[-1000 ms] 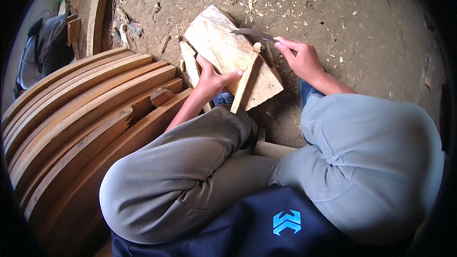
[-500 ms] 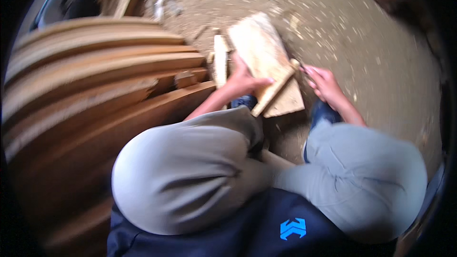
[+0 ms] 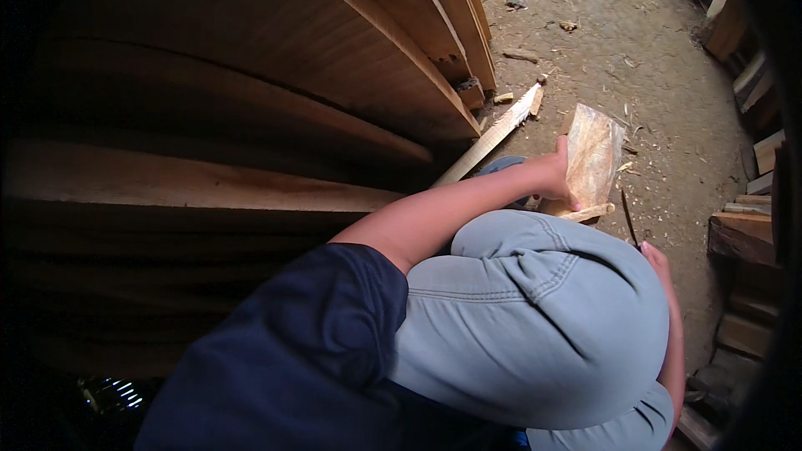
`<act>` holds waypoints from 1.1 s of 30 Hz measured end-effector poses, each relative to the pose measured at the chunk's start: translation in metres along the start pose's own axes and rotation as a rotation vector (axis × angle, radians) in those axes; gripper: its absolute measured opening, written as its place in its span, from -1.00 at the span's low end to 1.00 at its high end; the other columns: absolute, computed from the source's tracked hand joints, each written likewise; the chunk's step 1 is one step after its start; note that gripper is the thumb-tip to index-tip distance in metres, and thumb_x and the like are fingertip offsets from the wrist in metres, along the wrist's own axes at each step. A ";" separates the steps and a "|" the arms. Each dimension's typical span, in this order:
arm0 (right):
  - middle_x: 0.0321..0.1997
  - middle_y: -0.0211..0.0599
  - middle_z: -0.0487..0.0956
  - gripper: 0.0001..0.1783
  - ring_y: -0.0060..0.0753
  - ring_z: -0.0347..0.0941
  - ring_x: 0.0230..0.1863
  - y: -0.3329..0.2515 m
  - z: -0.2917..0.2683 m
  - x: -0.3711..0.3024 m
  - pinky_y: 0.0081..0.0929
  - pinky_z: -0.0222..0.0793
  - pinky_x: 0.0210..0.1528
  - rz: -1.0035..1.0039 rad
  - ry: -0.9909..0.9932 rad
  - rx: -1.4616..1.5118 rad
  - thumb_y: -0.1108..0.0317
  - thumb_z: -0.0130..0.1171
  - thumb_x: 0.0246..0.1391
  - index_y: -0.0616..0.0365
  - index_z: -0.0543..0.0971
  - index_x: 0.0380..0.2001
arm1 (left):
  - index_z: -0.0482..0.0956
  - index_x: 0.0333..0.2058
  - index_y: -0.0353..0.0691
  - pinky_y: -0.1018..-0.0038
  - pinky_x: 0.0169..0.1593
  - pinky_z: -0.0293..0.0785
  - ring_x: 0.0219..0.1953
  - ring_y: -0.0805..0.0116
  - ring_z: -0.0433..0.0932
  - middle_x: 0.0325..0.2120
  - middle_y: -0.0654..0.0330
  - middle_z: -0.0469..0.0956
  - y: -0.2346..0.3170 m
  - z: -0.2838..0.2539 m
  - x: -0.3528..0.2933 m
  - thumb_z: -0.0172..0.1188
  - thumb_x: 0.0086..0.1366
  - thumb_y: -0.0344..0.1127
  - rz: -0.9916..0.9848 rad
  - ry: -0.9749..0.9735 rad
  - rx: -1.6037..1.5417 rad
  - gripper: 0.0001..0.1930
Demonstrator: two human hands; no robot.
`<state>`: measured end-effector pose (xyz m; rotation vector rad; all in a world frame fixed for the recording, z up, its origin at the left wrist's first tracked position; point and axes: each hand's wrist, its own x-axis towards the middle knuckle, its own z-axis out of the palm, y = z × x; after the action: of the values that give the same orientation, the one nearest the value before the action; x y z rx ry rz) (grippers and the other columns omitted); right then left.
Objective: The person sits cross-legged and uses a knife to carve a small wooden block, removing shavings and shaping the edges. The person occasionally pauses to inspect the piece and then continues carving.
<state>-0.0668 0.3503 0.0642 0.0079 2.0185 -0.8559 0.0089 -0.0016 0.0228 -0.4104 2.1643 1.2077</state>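
A pale rectangular wooden block [image 3: 593, 154] rests on the ground in front of me, and a short wooden stick [image 3: 595, 212] lies across its near end. My left hand [image 3: 553, 177] grips the block's left edge, the thumb reaching over its face beside the stick. Off to the right, my right hand [image 3: 657, 260] is closed around a knife-like tool with a thin dark blade [image 3: 628, 215], which points up and away, apart from the stick. My knee hides part of the right hand and the tool's handle.
Large stacked planks [image 3: 359, 33] crowd the left side. A long splintered wood strip [image 3: 497, 135] lies beside the block. Wood chips and scraps litter the dirt floor [image 3: 635, 42]. More timber pieces [image 3: 743, 230] line the right side.
The view has swung, so the block now appears farther right. My right hand and the blade have drawn back from the stick's end toward me. The left hand stays on the block.
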 end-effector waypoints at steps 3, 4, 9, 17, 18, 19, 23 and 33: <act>-0.63 -0.70 0.24 -0.60 -0.81 -0.01 -0.76 -0.030 -0.022 -0.033 -0.65 -0.18 -0.76 0.116 0.082 -0.014 -0.12 -0.05 0.38 -0.08 0.56 -0.13 | -0.26 0.32 -0.39 0.12 0.19 0.42 0.13 -0.27 0.50 0.08 -0.41 0.44 0.009 -0.003 -0.002 0.64 -0.19 0.16 0.003 -0.029 0.009 0.41; -0.64 -0.73 0.22 -0.67 -0.82 -0.02 -0.77 -0.031 -0.034 -0.038 -0.64 -0.19 -0.77 0.088 0.114 0.023 -0.12 0.04 0.33 -0.12 0.50 -0.25 | -0.25 0.33 -0.38 0.12 0.19 0.42 0.13 -0.27 0.49 0.10 -0.39 0.43 0.014 -0.005 -0.005 0.64 -0.19 0.15 0.006 -0.058 0.002 0.40; -0.60 -0.73 0.18 -0.75 -0.82 0.04 -0.72 -0.103 -0.047 -0.042 -0.65 -0.11 -0.73 0.064 0.222 0.137 0.03 0.16 0.29 -0.17 0.36 -0.32 | -0.13 0.34 -0.32 0.11 0.13 0.47 0.16 -0.17 0.40 0.15 -0.18 0.22 0.029 -0.015 -0.017 0.63 -0.17 0.09 0.082 0.255 0.332 0.31; -0.56 -0.69 0.26 -0.88 -0.83 0.02 -0.71 -0.145 -0.071 0.012 -0.72 -0.13 -0.73 -0.055 0.305 0.448 0.20 0.09 0.30 -0.12 0.37 -0.27 | 0.43 -0.01 -0.26 0.16 -0.13 0.61 -0.01 0.02 0.54 -0.10 -0.03 0.49 0.102 -0.036 0.001 0.21 0.22 -0.34 0.698 0.314 0.741 -0.63; -0.55 -0.68 0.27 -0.88 -0.83 0.03 -0.70 -0.146 -0.076 0.016 -0.73 -0.13 -0.73 -0.063 0.298 0.573 0.21 0.09 0.30 -0.11 0.38 -0.27 | 0.47 -0.06 -0.24 0.18 -0.16 0.61 -0.05 0.05 0.58 -0.15 0.00 0.52 0.115 -0.032 0.006 0.20 0.23 -0.34 0.775 0.264 0.822 -0.69; -0.54 -0.67 0.28 -0.88 -0.84 0.03 -0.70 -0.147 -0.082 0.015 -0.74 -0.12 -0.73 -0.074 0.292 0.698 0.21 0.09 0.30 -0.09 0.38 -0.27 | 0.50 -0.11 -0.22 0.20 -0.19 0.62 -0.10 0.08 0.61 -0.20 0.04 0.56 0.129 -0.026 0.011 0.18 0.23 -0.35 0.856 0.212 0.903 -0.75; -0.42 -0.59 0.38 -0.85 -0.82 0.14 -0.62 -0.208 -0.064 -0.047 -0.75 0.02 -0.70 -0.258 0.222 0.652 0.26 0.08 0.29 0.04 0.46 -0.15 | 0.58 -0.21 -0.11 0.27 -0.25 0.60 -0.21 0.16 0.69 -0.34 0.16 0.63 0.163 -0.010 0.030 0.17 0.23 -0.30 1.021 0.054 1.309 -0.84; 0.07 0.25 0.55 -0.68 0.07 0.55 0.12 -0.280 -0.005 -0.096 -0.21 0.58 0.13 -0.693 -0.397 1.094 0.24 -0.21 0.47 0.26 0.27 0.08 | 0.67 -0.23 -0.03 0.28 -0.34 0.55 -0.33 0.24 0.69 -0.39 0.19 0.68 0.161 0.053 0.098 0.17 0.24 -0.27 1.263 0.069 1.704 -0.84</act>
<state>-0.1052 0.1710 0.2962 -0.2345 0.9631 -2.1115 -0.1327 0.1322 0.0437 1.7409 2.5447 -0.6118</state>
